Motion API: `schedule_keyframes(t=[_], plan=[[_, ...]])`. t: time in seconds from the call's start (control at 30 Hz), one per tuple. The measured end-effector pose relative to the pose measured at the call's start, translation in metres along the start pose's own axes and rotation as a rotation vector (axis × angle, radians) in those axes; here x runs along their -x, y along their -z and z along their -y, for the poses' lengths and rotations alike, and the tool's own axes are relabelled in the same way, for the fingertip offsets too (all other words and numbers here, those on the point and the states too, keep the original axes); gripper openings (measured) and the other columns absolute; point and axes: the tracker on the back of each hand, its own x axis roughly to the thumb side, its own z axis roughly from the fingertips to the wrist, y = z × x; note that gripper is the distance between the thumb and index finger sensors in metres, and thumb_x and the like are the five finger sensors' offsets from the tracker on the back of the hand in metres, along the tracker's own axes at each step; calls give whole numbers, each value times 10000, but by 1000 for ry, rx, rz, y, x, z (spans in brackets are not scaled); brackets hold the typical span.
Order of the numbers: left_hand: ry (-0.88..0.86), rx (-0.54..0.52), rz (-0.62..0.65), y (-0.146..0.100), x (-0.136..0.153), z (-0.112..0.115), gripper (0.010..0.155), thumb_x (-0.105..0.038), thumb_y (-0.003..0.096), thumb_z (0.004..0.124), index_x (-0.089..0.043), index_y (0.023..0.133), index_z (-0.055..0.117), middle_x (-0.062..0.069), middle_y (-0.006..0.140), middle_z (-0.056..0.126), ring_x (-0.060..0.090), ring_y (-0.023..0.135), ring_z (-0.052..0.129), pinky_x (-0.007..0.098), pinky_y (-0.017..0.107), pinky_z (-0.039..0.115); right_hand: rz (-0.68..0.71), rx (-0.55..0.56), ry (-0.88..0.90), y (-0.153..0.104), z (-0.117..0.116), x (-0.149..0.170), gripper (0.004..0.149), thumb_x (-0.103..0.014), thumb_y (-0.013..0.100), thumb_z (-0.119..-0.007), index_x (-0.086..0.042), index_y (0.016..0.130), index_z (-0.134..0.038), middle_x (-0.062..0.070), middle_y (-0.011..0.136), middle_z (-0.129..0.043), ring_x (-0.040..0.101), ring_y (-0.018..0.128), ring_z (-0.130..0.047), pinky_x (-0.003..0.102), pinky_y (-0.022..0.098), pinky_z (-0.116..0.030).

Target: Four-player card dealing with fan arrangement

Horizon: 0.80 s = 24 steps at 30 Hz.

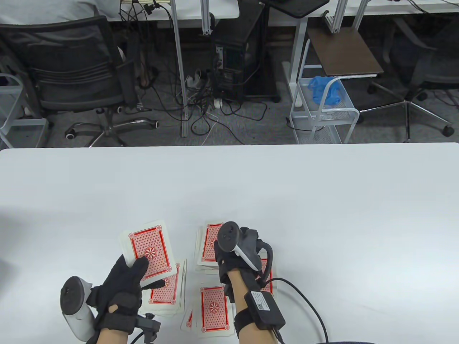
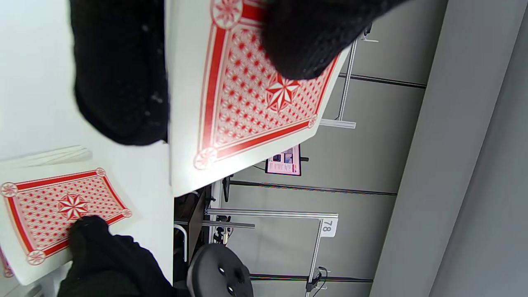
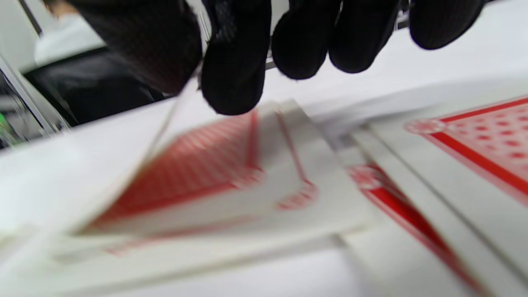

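Deck [image 1: 148,247] is held in the left hand [image 1: 120,290], lower left of the table view: thumb lies across the top back, fingers sit under it. In the left wrist view the deck is seen lifted off the table [image 1: 322,200], thumb pressed on the red back pattern.

Four piles lie face down at lower centre of the table view: one [image 1: 166,294] under and beside the left hand, one [image 1: 208,249] under the right hand [image 1: 238,256], one [image 1: 213,310] at the bottom edge, and one [image 1: 267,277] mostly hidden behind the right wrist.

The right hand is over the upper-middle pile. In the right wrist view a single card [image 3: 165,128] appears to be pinched between thumb and index fingertip, with one edge raised off the pile. That view is blurred, so the pinch is judged probable, not certain. The other fingers hang loosely curled.

Handling, as a judgement:
- Cards are light, thin and glossy. They will slide on each other and on the smooth table.
- They are stiff enough to hold flat but bend under a hard pinch.
- A single card is best taken at a corner or short edge, thumb on top and index below.
- The deck is best held by its long edges, with the thumb free to push the top card off.
- Fanning calls for light pressure; too much drags several cards together.
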Motion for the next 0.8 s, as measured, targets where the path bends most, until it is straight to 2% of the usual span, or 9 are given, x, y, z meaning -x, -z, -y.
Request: schedule_keyframes(t=[0.13,0.2,0.3,0.37,0.43,0.47,0.57,0.67,0.8], plan=[[-16,2,-16,0,3,0,481,-339,534,818,-166,981,786,49,886,1028,336,663,1129,420,381,1006,19,0,-309,1,-12,-2,486,-508,542,-782,-68,707,-906,236,912,-748,584,902,-652,828,612,-467],[-35,6,-24,-1,4,3,476,-344,525,841,-182,971,797,29,875,1037,319,655,1139,409,375,1013,35,-4,-230,-1,-3,-4,480,-492,545,-809,-66,755,-880,263,942,-716,605,914,-616,834,611,-450],[-51,-15,-37,-3,4,7,472,-357,513,869,-204,955,811,1,856,1051,289,634,1155,388,357,1025,153,119,232,-21,34,-10,477,-422,606,-674,-60,868,-841,312,993,-703,620,900,-643,803,605,-521],[-54,-1,-49,-4,5,11,470,-361,511,875,-209,951,815,-6,848,1056,280,627,1159,381,352,1028,271,174,582,-41,53,-15,564,-415,618,-552,-22,925,-815,291,925,-834,564,773,-848,744,550,-671],[-69,19,-60,-4,7,16,467,-363,512,874,-210,950,816,-7,847,1056,279,625,1159,377,351,1028,373,138,818,-63,66,-20,649,-432,612,-489,29,952,-793,268,826,-926,530,631,-955,718,471,-747],[-83,39,-68,-4,8,20,468,-364,514,871,-210,953,813,-9,848,1055,281,626,1158,377,352,1027,414,114,840,-74,71,-22,680,-450,610,-467,32,962,-792,257,812,-940,509,589,-982,701,445,-773],[-115,121,-81,-4,10,31,467,-366,521,862,-208,957,809,-3,853,1052,283,630,1154,377,355,1025,513,159,649,-98,77,-23,693,-515,609,-511,9,954,-808,202,775,-968,442,530,-1025,657,408,-821],[-133,184,-80,-7,10,47,467,-372,511,879,-220,948,817,-19,845,1058,272,621,1162,369,350,1030,581,282,424,-118,79,-18,637,-591,554,-737,-69,919,-743,80,706,-901,332,536,-1000,615,436,-840],[-118,234,-70,-9,12,61,469,-380,518,881,-227,955,809,-21,862,1046,293,653,1143,381,371,1022,600,420,472,-131,74,-5,454,-478,534,-803,-125,818,-770,0,575,-890,244,466,-995,582,441,-853]])
